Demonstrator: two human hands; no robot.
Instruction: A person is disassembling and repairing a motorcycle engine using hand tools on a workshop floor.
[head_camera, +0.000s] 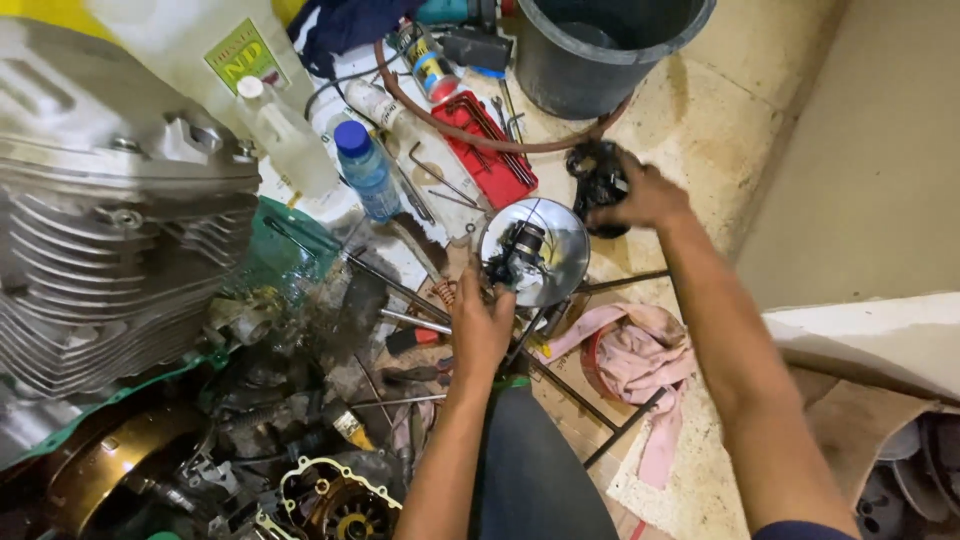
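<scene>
**Both hands on greasy parts above a littered workshop floor**

Seen from above: left hand (482, 322) raised over the floor (700, 110), fingers (490, 290) closed around a small dark part (517, 250), held just over a shiny steel bowl (555, 250). Part's long axis running up and to the right, away from the wrist, its far end over the bowl's middle. Right hand (645, 195) reaching farther out, fingers curled onto a black part (597, 180) near the base of a dark bucket (600, 50); how tightly gripped, cannot tell. Pink rag (640, 355) lying between the forearms, thin metal rods (560, 385) crossing beside it. At left, a finned engine block (110, 230); beyond the bowl, a blue-capped bottle (365, 170) and a red tray of hex keys (495, 145).
</scene>
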